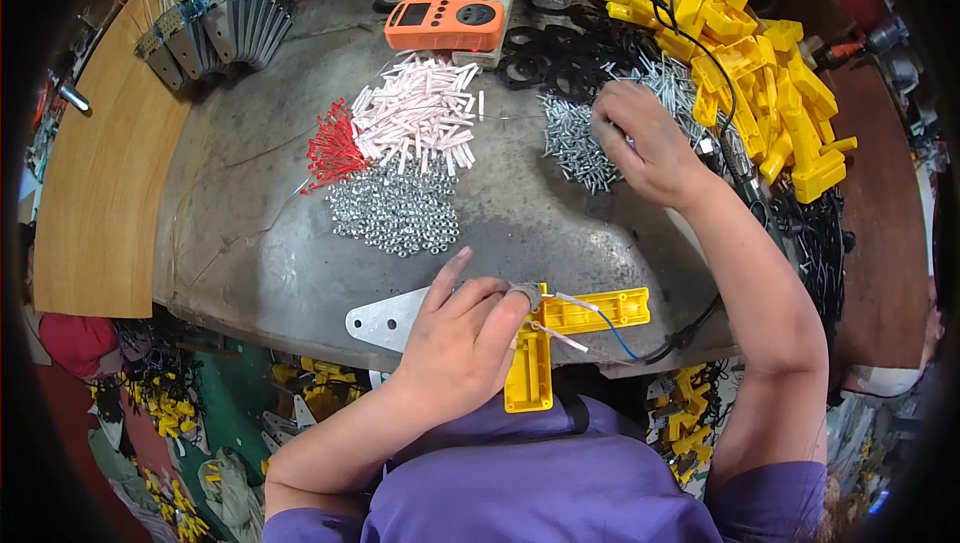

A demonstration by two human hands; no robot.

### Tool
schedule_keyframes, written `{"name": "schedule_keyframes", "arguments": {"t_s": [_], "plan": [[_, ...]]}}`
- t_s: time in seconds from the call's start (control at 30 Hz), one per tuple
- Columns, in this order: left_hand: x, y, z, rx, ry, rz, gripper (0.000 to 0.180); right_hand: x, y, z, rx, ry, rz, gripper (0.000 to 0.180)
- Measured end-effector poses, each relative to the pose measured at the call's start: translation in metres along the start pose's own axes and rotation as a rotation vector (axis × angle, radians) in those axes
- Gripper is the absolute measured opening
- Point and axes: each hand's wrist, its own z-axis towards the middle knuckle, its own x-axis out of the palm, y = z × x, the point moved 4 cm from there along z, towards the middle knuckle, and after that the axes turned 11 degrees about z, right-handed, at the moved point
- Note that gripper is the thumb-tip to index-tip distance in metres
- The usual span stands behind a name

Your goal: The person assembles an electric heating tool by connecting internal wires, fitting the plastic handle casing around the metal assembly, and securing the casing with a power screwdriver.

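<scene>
My left hand grips a yellow plastic housing at the table's near edge, its thumb by the corner and one finger stretched out. A flat silver metal plate with holes sticks out to the left from under this hand. Two white-sleeved wire ends lie over the housing, and a blue wire runs toward a black cable. At the far right my right hand reaches onto a heap of small silver screws. Its fingers are bent together; what lies between them is hidden.
Left of the screws lie heaps of silver nuts, pale pink sleeves and red small parts. An orange meter stands behind. Yellow housings pile up at the back right; metal plates with wires stand back left.
</scene>
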Motion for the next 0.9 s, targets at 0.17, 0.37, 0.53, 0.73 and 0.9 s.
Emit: {"name": "schedule_keyframes", "arguments": {"t_s": [0.17,0.37,0.53,0.73,0.9], "plan": [[-0.003,0.004,-0.003,-0.064,-0.005,0.054,0.042,0.011,0.077,-0.03,-0.034,0.137,0.154,0.014],[0.0,0.009,-0.002,-0.095,0.089,-0.131,0.047,0.047,0.115,-0.07,0.123,0.288,0.061,0.037],[0.0,0.011,-0.001,0.01,0.067,-0.079,0.046,0.053,0.111,-0.075,0.148,0.283,0.081,0.041],[0.0,0.007,0.004,-0.053,0.166,0.061,0.056,0.016,0.105,-0.086,0.245,0.166,0.198,0.056],[-0.007,0.002,0.002,0.051,0.118,0.107,0.051,-0.04,0.082,-0.147,0.502,0.526,0.047,0.051]]}}
